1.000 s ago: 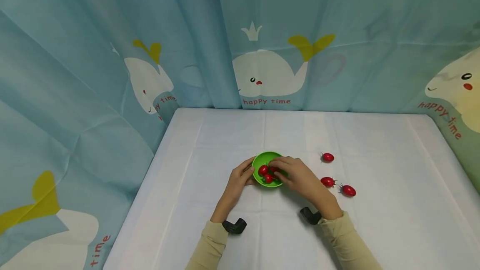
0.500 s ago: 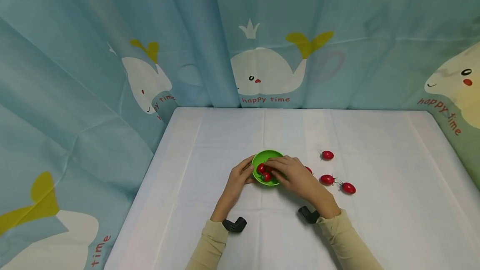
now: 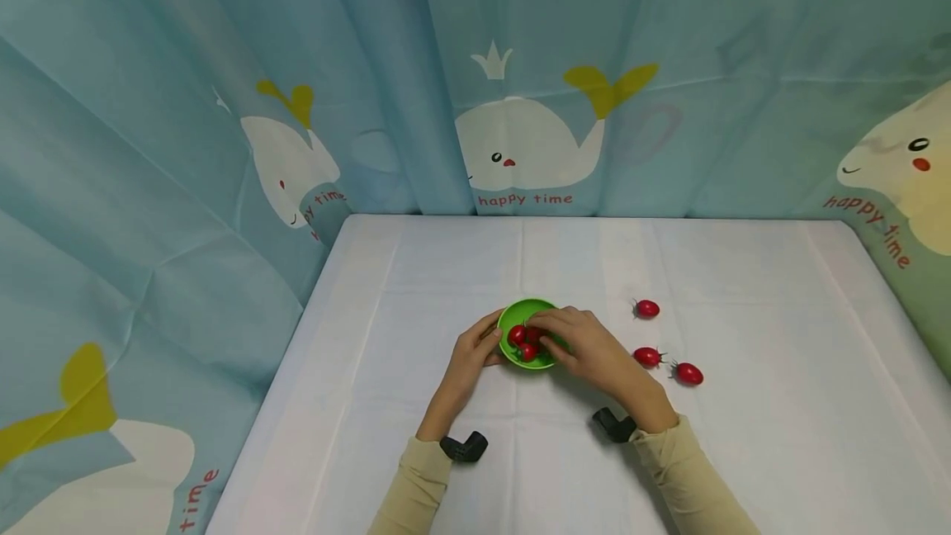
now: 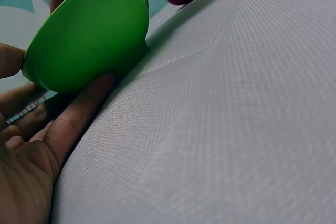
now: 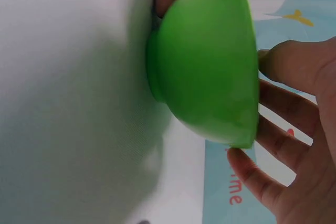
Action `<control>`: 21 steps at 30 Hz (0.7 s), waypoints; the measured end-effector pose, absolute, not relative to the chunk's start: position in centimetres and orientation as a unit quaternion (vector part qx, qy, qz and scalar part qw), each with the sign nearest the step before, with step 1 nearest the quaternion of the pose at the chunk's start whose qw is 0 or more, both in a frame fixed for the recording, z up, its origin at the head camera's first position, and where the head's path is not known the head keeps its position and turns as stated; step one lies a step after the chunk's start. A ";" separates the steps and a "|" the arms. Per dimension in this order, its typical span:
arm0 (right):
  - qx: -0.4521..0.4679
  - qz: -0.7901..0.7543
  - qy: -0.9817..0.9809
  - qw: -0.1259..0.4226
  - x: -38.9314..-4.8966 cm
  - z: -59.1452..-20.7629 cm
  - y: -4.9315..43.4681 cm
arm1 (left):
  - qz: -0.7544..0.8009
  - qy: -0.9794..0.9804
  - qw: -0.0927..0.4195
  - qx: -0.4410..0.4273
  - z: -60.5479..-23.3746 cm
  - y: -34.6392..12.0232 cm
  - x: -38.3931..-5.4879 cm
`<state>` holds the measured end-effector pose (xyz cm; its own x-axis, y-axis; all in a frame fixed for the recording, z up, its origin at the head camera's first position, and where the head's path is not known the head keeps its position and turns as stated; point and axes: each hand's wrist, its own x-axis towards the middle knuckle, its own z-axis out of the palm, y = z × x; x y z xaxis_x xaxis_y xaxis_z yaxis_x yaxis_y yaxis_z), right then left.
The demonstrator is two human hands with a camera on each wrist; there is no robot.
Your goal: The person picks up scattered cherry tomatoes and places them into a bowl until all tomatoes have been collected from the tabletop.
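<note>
A green bowl (image 3: 531, 310) stands on the white-covered table with several red cherry tomatoes (image 3: 518, 335) inside. My left hand (image 3: 468, 353) holds the bowl at its left side; in the left wrist view, a finger (image 4: 79, 121) lies along the underside and the thumb tip is near the rim. My right hand (image 3: 590, 349) reaches over the right rim, its thumb and fingers about a cherry tomato (image 3: 533, 335) inside. In the right wrist view, those fingertips are mostly hidden by the bowl wall (image 5: 210, 61).
Three loose cherry tomatoes lie right of the bowl: one farther back (image 3: 647, 309), two nearer the right forearm, a left one (image 3: 648, 357) and a right one (image 3: 688, 374). A blue whale-print curtain (image 3: 401, 106) hangs behind the table (image 3: 446, 262).
My right fingers have shifted slightly left within the bowl, with the tomato between them. A loose tomato glimpsed beside the right hand half a second ago is hidden now. The left hand keeps its hold.
</note>
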<state>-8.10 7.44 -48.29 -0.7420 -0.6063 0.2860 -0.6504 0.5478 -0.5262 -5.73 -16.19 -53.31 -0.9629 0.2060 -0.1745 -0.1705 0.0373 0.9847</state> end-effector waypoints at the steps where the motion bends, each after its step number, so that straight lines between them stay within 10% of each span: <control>1: 0.357 0.322 -0.876 0.035 -8.2 -48.2 7.6 | 0.694 0.707 0.136 0.012 -53.3 -16.2 -5.7; 21: 0.241 0.370 -0.897 0.020 -9.7 -47.8 13.1 | 0.689 0.713 0.132 0.009 -53.3 -16.2 -5.6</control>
<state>-9.66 13.13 -47.78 -0.8830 -0.4174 0.2147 -0.4473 0.6093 -0.6547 -5.63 -16.21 -53.31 -0.9650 0.1941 -0.1764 -0.1696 0.0514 0.9842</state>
